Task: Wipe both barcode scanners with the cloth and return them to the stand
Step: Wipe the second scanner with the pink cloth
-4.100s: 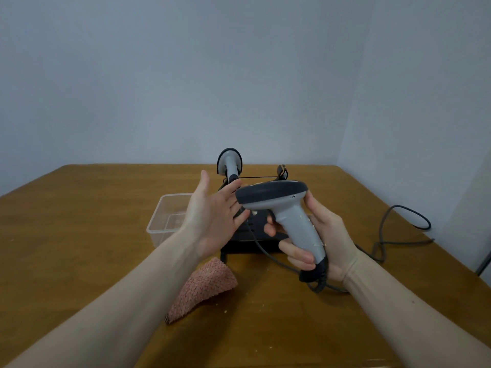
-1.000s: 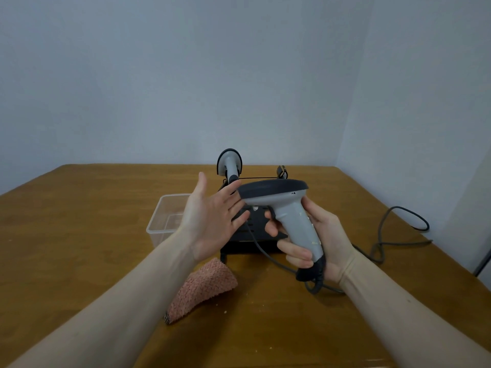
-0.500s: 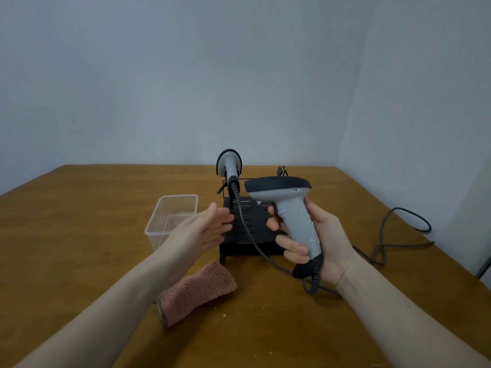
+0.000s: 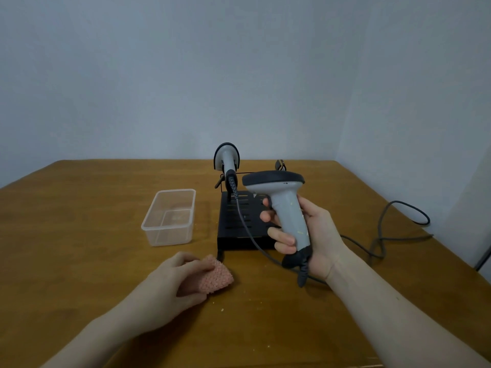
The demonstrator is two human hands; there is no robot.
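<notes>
Scanner (image 4: 285, 208) held beside stand (image 4: 239, 221), tub (image 4: 170, 217) left.

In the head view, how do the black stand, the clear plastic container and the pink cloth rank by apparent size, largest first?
1. black stand
2. clear plastic container
3. pink cloth, partly covered by the left hand

Stand and container look close; the scanner hides part of the stand.

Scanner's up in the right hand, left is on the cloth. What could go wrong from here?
1. The cable from the second scanner on the stand runs right under the held scanner; moving it could snag the cable and tip that scanner.
2. Crumbs lie by the cloth; the left hand may pick them up with it.
</notes>
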